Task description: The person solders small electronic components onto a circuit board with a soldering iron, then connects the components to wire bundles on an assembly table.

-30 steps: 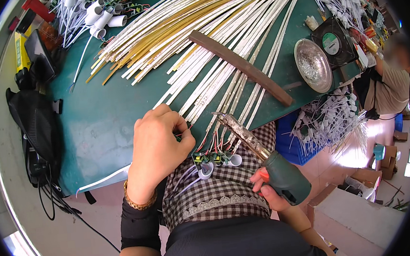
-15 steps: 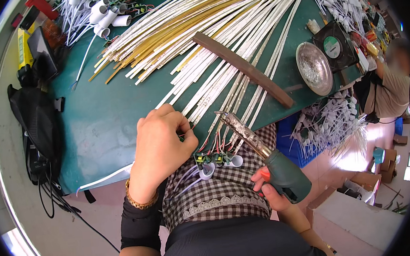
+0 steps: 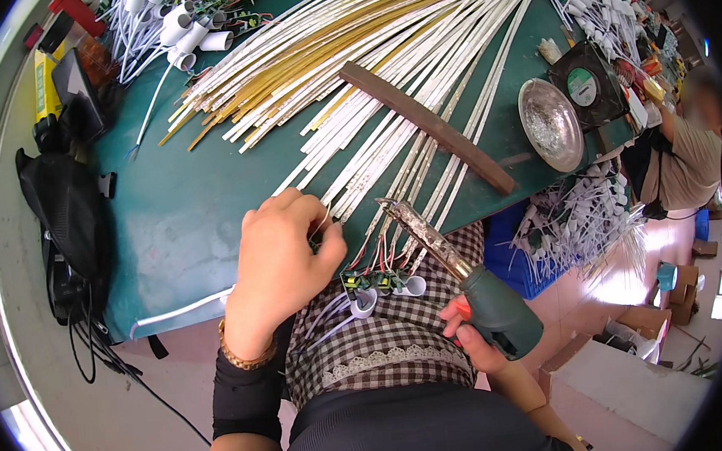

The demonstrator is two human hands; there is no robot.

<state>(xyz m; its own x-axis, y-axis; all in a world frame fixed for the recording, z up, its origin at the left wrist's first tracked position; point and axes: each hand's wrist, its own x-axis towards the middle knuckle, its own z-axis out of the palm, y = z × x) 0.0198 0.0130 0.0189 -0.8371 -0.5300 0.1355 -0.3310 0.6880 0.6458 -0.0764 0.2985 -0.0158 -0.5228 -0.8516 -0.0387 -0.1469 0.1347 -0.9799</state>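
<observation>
Little has shifted since the earlier frame: left hand [image 3: 284, 270] fingers stay pinched on thin wires [image 3: 380, 254] at the green worktop [image 3: 182, 214] edge, while right hand [image 3: 471, 335] keeps gripping the soldering iron [image 3: 458, 273], tip beside them.

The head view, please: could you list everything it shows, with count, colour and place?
table: one, green top, fills the middle
strips: many, white and gold, fanned across the table
bar: one, brown, lying across the strips
dish: one, silvery, right part of the table
fan: one, black, behind the dish
tubes: several, white, far left of the table
bag: one, black, hanging at the table's left edge
circuit boards: a few, green with red wires, at the near edge
co-worker: one, beige shirt, far right
left hand: on the strip ends
right hand: holding a green-handled soldering iron
</observation>
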